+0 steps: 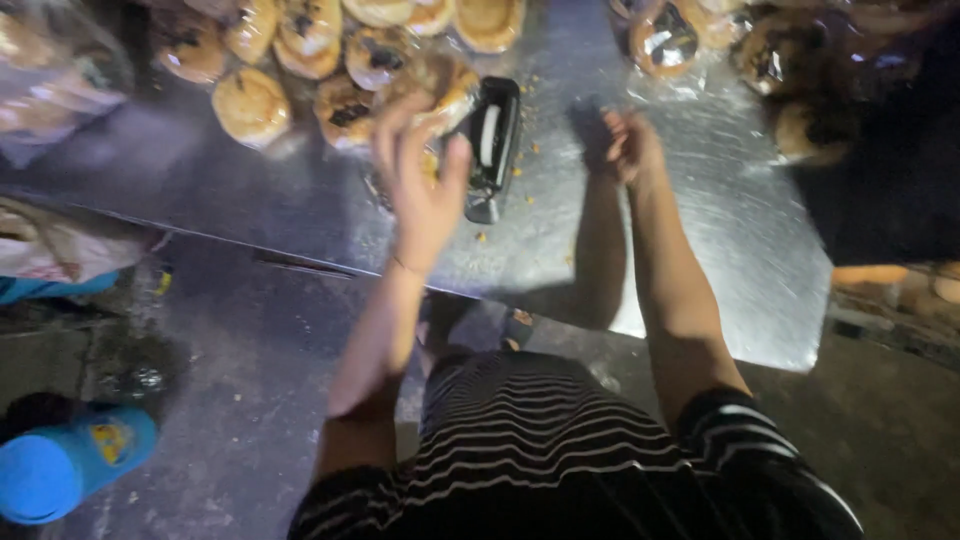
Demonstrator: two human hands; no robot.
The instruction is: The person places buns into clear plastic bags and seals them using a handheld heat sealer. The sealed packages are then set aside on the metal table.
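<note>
My left hand point(420, 185) is raised over a shiny metal table point(700, 230), its blurred fingers closed around a bun in clear wrap point(450, 88). Just right of that hand, a black hand-held device point(490, 145) lies on the table. My right hand point(632, 145) hovers near the table's middle with its fingers curled in and nothing visible in them. Several round buns point(250, 105), some with dark filling, lie in a cluster at the table's far left, behind my left hand. Crumbs are scattered around the device.
More wrapped buns point(665, 40) lie at the far right, beside a large dark shape point(880, 180). Plastic bags point(50, 245) sit at the left edge. A blue container point(70, 465) lies on the grey floor at the lower left. The table's near edge point(560, 310) runs diagonally.
</note>
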